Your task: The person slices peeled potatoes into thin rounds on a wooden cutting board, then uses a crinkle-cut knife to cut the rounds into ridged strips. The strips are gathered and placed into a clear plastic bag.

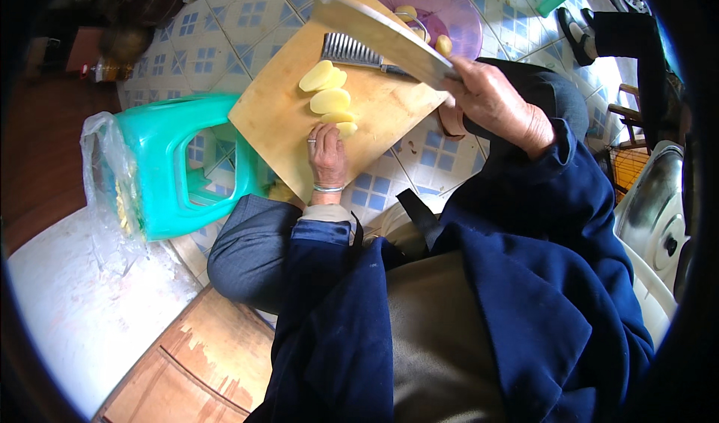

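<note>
My right hand (494, 100) grips a cleaver (387, 38), its broad blade raised over the far part of a wooden cutting board (269, 106). On the board, several pale yellow potato slices (330, 101) lie in a loose row. The fingers of my left hand (327, 156) rest at the near end of that row, touching a slice; whether they hold it is hard to tell. Beyond the slices lies a crinkle cutter (354, 51) with a wavy metal blade, its dark handle pointing right. The cleaver's blade hides part of the board and the purple basin.
A purple plastic basin (469, 16) with peeled potatoes (443, 45) stands on the tiled floor behind the board. At left is a green plastic stool (160, 164) with a clear plastic bag (107, 181) on it. Another person's leg (623, 35) shows at upper right.
</note>
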Action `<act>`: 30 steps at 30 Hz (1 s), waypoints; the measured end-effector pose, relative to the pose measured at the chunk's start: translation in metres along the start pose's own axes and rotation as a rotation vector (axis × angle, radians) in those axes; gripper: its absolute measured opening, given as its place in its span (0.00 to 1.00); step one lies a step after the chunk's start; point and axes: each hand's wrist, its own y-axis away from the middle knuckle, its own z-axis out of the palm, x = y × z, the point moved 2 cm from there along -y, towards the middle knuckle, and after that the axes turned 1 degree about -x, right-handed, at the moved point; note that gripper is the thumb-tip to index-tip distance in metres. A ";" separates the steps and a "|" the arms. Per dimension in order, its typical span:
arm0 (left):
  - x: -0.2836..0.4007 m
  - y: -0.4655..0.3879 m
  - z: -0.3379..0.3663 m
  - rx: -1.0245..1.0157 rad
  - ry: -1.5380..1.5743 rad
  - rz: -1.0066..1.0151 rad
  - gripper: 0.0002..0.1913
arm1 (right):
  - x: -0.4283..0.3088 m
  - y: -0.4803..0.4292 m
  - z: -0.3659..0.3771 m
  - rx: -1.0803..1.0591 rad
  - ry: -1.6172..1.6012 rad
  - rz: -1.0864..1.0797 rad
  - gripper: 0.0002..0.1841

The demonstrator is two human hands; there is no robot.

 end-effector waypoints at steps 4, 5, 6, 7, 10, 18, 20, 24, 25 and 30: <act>-0.016 -0.022 -0.015 -0.012 -0.027 -0.019 0.10 | 0.007 -0.008 -0.024 0.168 -0.140 -0.005 0.07; -0.020 -0.029 -0.017 0.002 -0.051 -0.019 0.09 | 0.011 -0.008 -0.032 0.169 -0.120 0.071 0.07; -0.023 -0.037 -0.017 0.017 -0.068 -0.015 0.09 | 0.013 -0.009 -0.041 0.146 -0.179 0.066 0.08; -0.027 -0.044 -0.016 0.027 -0.087 -0.038 0.09 | 0.017 -0.013 -0.050 0.147 -0.184 0.078 0.09; -0.028 -0.054 -0.002 -0.043 -0.101 -0.026 0.08 | 0.031 -0.024 -0.073 0.222 -0.222 0.104 0.11; -0.018 -0.025 0.010 -0.298 -0.111 -0.063 0.29 | 0.128 -0.074 -0.091 0.174 0.769 -0.079 0.07; -0.016 -0.021 0.013 -0.292 -0.159 -0.043 0.31 | 0.155 -0.072 -0.082 0.063 0.754 0.008 0.09; -0.014 -0.019 0.016 -0.270 -0.179 -0.087 0.30 | 0.191 -0.081 -0.063 -0.319 0.786 0.076 0.13; -0.013 -0.019 0.017 -0.274 -0.185 -0.094 0.30 | 0.198 -0.084 -0.058 -0.370 0.872 0.040 0.13; -0.012 -0.019 0.018 -0.277 -0.194 -0.130 0.29 | 0.240 -0.089 -0.031 -0.316 1.011 -0.110 0.14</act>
